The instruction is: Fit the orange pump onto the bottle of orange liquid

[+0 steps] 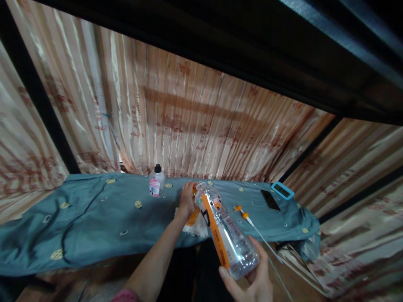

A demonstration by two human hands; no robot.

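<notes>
Clear plastic bottle, gripped by right hand, slants mouth-up toward left hand, curled closed at its mouth.

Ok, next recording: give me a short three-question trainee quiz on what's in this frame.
1. True or false: the right hand holds the clear plastic bottle with the orange label by its base.
2. What stands upright on the teal patterned cloth: A) small clear bottle with a black cap, B) a mug, C) a jar?
3. Which flat dark object lies beside the blue-framed device?

Key: 1 true; 2 A; 3 the black phone.
</notes>
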